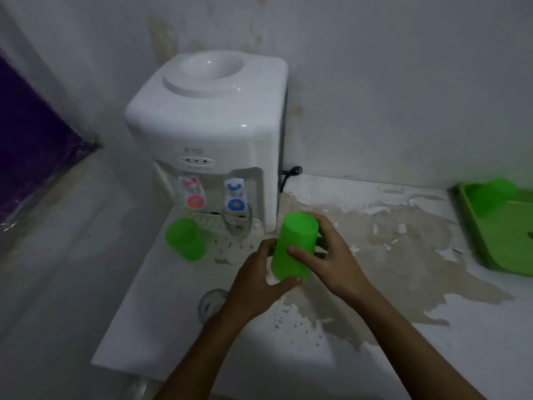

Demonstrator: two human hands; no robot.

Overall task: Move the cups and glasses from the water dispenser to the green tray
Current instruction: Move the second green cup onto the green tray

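A green plastic cup (292, 246), bottom up, is held between both hands just right of the white water dispenser (207, 134). My left hand (256, 281) grips its lower rim and my right hand (326, 255) wraps its side. A second green cup (186, 239) stands in front of the red tap. A clear glass (238, 223) stands under the blue tap. The green tray (490, 246) lies at the far right edge with another green cup (491, 196) in it.
The white counter (375, 327) has a large patch of peeled, stained paint between dispenser and tray. A black cord (290, 176) hangs behind the dispenser. A round white object (210, 303) lies under my left forearm. A purple surface (31, 134) is at the left.
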